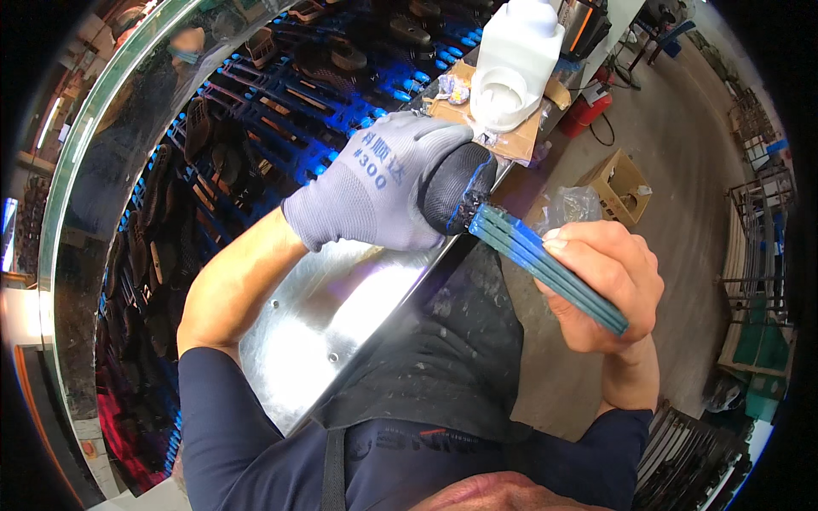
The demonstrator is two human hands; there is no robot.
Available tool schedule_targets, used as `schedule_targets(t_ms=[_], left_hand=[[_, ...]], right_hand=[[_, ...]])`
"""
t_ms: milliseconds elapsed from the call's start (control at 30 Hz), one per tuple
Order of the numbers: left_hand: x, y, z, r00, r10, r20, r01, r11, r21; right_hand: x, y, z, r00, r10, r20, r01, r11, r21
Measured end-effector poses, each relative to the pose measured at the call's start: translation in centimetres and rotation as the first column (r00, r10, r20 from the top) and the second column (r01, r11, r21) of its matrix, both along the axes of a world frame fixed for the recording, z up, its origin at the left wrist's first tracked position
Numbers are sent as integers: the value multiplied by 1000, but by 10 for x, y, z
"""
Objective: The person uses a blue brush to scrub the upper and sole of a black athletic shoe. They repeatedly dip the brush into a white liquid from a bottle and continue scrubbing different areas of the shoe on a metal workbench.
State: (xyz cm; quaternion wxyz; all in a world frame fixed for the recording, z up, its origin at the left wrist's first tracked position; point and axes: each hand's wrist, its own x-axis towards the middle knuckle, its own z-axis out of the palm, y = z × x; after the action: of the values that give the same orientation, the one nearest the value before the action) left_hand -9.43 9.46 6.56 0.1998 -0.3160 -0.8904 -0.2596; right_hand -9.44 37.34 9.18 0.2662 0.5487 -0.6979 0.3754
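Observation:
My left hand [375, 179], in a grey knit work glove, is wrapped round a black mesh shoe upper [464, 183]. A blue line runs across the part of the upper that shows; the rest is behind the glove. My bare right hand [605, 285] grips a brush [545, 266] with a flat, ribbed green handle, blue toward its head. Dark, clumped bristles at the brush's tip meet the upper beside the blue line. Both hands are raised in front of my dark apron [434, 349].
Left of me, a conveyor [358, 106] with blue-tipped rods carries several shoe parts behind a curved glass edge [55, 170]. A white plastic jug [524, 51] stands on cardboard at the far end of the metal ledge [332, 298]. On the floor at right sits an open cardboard box [643, 200].

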Motion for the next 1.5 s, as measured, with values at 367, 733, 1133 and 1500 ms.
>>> schedule_targets(t_ms=[367,733,1133,1500], left_hand=[[-43,-3,28,938,-37,346,57,997,-49],[-59,-3,37,886,-131,445,139,990,16],[-72,-76,-78,846,-84,527,-207,858,470],[32,-68,-81,788,-415,455,-431,157,889]], right_hand=[[-16,3,16,955,-19,-296,86,972,217],[-31,0,35,881,67,-468,94,945,313],[-89,34,-36,599,-200,776,223,972,79],[-176,-21,-95,607,-453,653,511,852,117]])
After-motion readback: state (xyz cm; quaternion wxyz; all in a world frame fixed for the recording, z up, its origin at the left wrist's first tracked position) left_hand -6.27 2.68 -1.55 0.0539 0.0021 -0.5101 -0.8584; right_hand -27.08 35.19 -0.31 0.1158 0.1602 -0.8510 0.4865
